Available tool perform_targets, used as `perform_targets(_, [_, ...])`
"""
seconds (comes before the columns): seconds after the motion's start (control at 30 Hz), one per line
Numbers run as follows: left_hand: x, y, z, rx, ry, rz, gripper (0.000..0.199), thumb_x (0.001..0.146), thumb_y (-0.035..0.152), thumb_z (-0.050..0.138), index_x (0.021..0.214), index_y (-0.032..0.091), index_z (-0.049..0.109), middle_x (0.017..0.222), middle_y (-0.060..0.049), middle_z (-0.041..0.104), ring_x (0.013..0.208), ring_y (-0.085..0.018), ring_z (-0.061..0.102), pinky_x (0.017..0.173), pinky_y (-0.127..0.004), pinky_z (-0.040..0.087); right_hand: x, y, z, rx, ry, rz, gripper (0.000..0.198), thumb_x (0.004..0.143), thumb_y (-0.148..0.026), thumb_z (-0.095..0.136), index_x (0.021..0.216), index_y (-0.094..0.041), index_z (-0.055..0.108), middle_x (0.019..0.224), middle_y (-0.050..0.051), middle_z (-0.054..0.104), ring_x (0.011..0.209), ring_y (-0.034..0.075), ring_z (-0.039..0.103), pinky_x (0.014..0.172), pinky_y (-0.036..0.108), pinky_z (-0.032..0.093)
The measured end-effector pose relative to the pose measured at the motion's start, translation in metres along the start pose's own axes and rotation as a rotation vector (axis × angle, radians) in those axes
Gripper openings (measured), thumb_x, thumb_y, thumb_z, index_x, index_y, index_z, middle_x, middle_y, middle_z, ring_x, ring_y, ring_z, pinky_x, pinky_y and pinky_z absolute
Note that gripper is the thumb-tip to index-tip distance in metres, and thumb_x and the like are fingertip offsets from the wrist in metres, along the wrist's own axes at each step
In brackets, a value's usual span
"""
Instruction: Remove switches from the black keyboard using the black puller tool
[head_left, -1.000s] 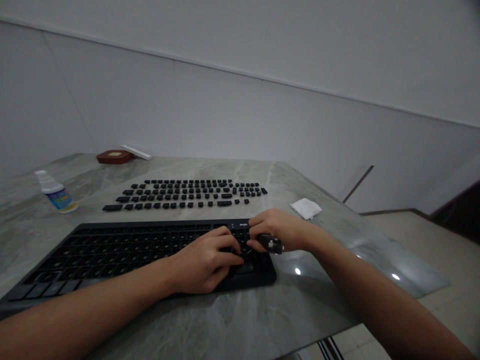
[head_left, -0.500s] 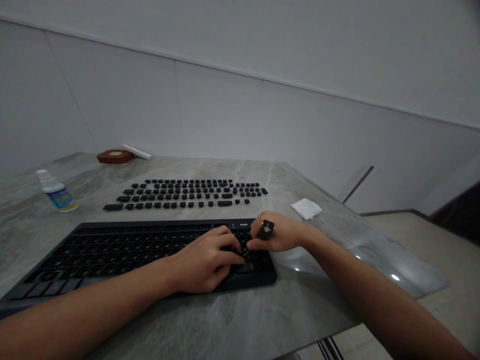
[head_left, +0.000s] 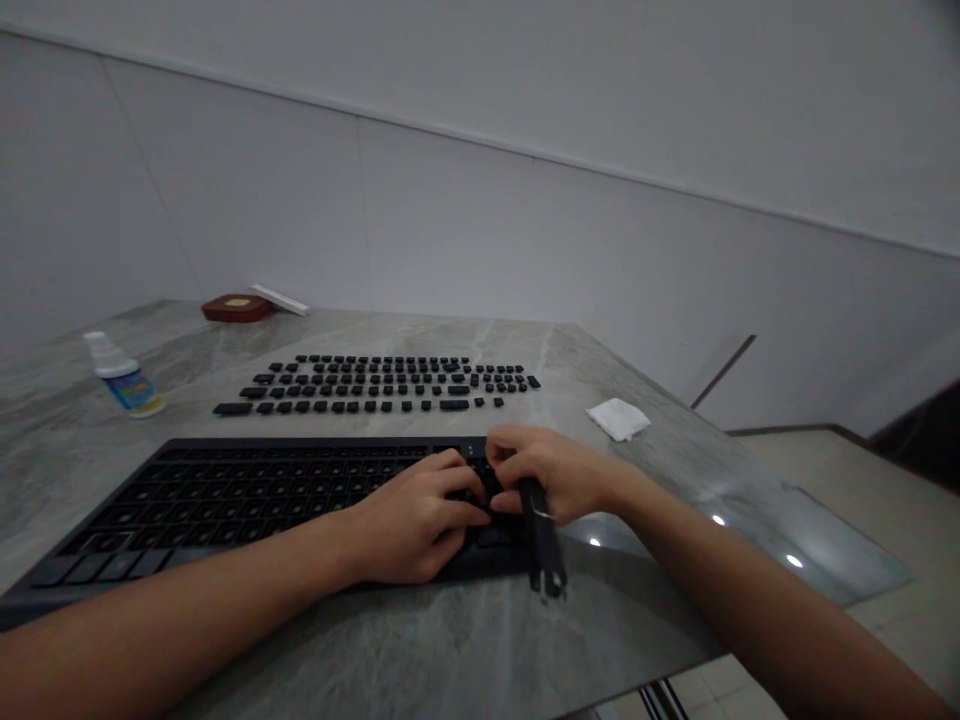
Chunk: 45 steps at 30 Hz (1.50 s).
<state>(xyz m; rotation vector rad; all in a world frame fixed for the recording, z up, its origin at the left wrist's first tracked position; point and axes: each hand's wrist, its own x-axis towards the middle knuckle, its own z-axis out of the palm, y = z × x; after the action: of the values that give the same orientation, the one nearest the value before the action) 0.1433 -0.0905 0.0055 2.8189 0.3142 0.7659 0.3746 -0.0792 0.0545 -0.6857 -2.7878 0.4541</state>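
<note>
A black keyboard [head_left: 262,500] lies along the front of the table, with most of its keycaps off and the switches bare. My left hand [head_left: 420,520] reaches over its right end, fingers bent and tips down among the keys; whatever they pinch is hidden. Beside it, my right hand [head_left: 551,470] is closed round a black stick-like keycap puller [head_left: 544,545], whose forked end points toward me past the keyboard's edge. The puller's other end is hidden by the fingers. Behind the keyboard, loose black keycaps [head_left: 375,378] lie in rows.
A spray bottle [head_left: 127,380] stands at the left. Farther back are a reddish-brown box [head_left: 236,310] and a white bar [head_left: 279,299]. A folded white tissue [head_left: 618,418] lies to the right of the keycaps. The marble-look table [head_left: 480,640] ends at the right.
My right hand has turned the keycap puller, so its forked end has swung down toward me and its length now shows. My left hand has barely moved.
</note>
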Motion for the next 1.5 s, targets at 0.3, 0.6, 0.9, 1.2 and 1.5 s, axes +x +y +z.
perform_targets(0.3, [0.002, 0.001, -0.003, -0.018, 0.023, -0.007, 0.030, 0.080, 0.004, 0.051, 0.100, 0.015, 0.071, 0.099, -0.011, 0.063, 0.092, -0.022, 0.053, 0.083, -0.039, 0.052, 0.008, 0.012, 0.020, 0.186, 0.081, 0.296, 0.027, 0.088, -0.030, 0.056, 0.067, -0.013, 0.058, 0.056, -0.003, 0.044, 0.054, 0.008, 0.038, 0.054, 0.022, 0.029])
perform_targets(0.6, [0.003, 0.006, -0.004, 0.060, -0.035, -0.042, 0.037, 0.090, 0.015, 0.052, 0.126, 0.020, 0.061, 0.118, -0.012, 0.059, 0.112, -0.027, 0.049, 0.099, -0.045, 0.046, 0.018, 0.014, 0.049, 0.406, 0.355, 0.679, 0.049, 0.086, -0.055, 0.053, 0.057, -0.015, 0.049, 0.054, -0.002, 0.041, 0.054, 0.010, 0.038, 0.051, 0.023, 0.031])
perform_targets(0.9, [0.003, 0.005, -0.004, 0.074, -0.181, -0.020, 0.040, 0.096, 0.024, 0.050, 0.136, 0.021, 0.053, 0.137, -0.008, 0.058, 0.142, -0.034, 0.030, 0.109, -0.056, 0.029, 0.018, -0.008, 0.061, 0.640, 0.723, 0.777, 0.046, 0.075, -0.053, 0.059, 0.050, -0.018, 0.045, 0.048, -0.003, 0.038, 0.048, 0.009, 0.034, 0.047, 0.025, 0.030])
perform_targets(1.2, [0.003, 0.005, -0.003, 0.008, -0.223, -0.041, 0.042, 0.096, 0.021, 0.048, 0.138, 0.018, 0.051, 0.141, -0.008, 0.054, 0.142, -0.032, 0.033, 0.115, -0.057, 0.026, 0.011, -0.013, 0.065, 0.677, 0.823, 0.754, 0.046, 0.071, -0.052, 0.063, 0.047, -0.018, 0.043, 0.046, -0.003, 0.037, 0.046, 0.009, 0.033, 0.045, 0.025, 0.027])
perform_targets(1.5, [0.007, 0.008, -0.008, -0.033, -0.274, -0.063, 0.042, 0.096, 0.017, 0.046, 0.138, 0.017, 0.050, 0.142, -0.008, 0.053, 0.142, -0.029, 0.034, 0.118, -0.056, 0.022, 0.010, -0.019, 0.062, 0.715, 0.884, 0.691, 0.044, 0.069, -0.048, 0.063, 0.043, -0.018, 0.042, 0.043, -0.003, 0.036, 0.044, 0.008, 0.030, 0.044, 0.024, 0.027])
